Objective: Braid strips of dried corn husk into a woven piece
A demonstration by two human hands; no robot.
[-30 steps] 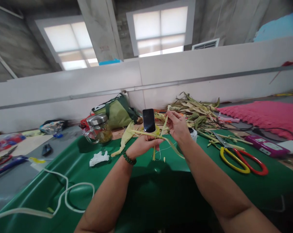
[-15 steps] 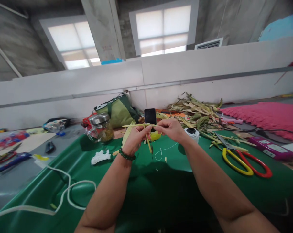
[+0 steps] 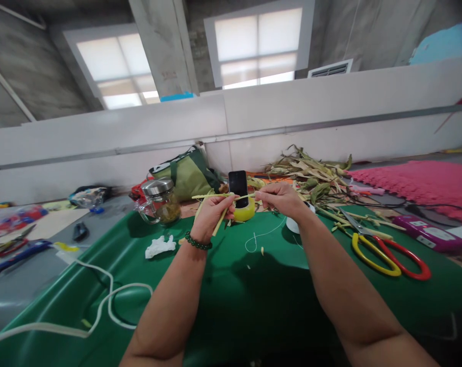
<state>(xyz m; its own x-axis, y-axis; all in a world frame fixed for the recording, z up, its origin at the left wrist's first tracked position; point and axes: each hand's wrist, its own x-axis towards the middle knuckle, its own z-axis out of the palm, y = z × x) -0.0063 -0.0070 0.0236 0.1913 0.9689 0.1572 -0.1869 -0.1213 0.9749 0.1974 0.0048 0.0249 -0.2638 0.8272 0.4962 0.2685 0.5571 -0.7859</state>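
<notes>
My left hand (image 3: 211, 213), with a dark green bead bracelet at the wrist, pinches pale yellow-green strips of husk (image 3: 220, 222) where they cross. One strip sticks out to the left past the fingers and another points down toward me. My right hand (image 3: 279, 197) pinches the far end of a strip, which stretches straight between both hands. Just behind it stand a dark phone (image 3: 237, 184) and a yellow roll of tape (image 3: 245, 211). A white spool (image 3: 292, 225) is partly hidden behind my right forearm, and thin white thread lies on the green mat (image 3: 231, 255).
Red-and-yellow-handled scissors (image 3: 376, 252) lie at the right, below a heap of dry corn husks (image 3: 311, 171). At the left are a glass jar mug (image 3: 162, 201), a green bag (image 3: 190, 176), crumpled white tissue (image 3: 160, 246) and a white cable (image 3: 108, 290). Pink fabric (image 3: 422, 183) covers the far right.
My right hand has moved right, away from my left, so the strip now spans a gap between them. The strip hanging from my left hand has swung to the left.
</notes>
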